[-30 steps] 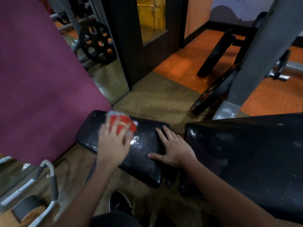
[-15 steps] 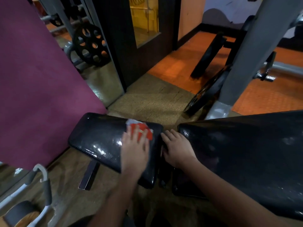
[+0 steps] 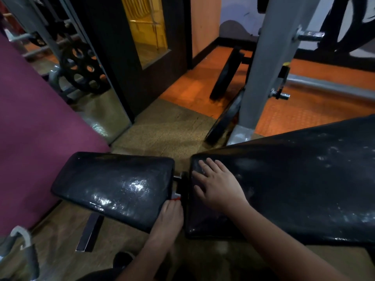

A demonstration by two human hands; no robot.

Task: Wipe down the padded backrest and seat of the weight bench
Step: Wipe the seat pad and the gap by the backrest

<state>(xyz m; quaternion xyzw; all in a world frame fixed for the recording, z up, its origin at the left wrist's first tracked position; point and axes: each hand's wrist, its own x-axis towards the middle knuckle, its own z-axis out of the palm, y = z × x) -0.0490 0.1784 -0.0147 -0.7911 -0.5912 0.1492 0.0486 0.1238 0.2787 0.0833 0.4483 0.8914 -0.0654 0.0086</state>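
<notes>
Left hand [image 3: 169, 218] at the gap between seat [image 3: 113, 185] and backrest [image 3: 294, 183], gripping a red cloth [image 3: 176, 197] mostly hidden there, right hand [image 3: 219, 186] flat with fingers spread on the backrest's near-left end

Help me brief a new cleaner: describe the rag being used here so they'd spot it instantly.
Start at the black weight bench, whose small seat pad sits left of the long backrest. Look into the narrow gap between the two, where the left hand reaches in. The rag is the red-and-white scrap showing at its fingertips, the only bright thing against the black padding.
</notes>
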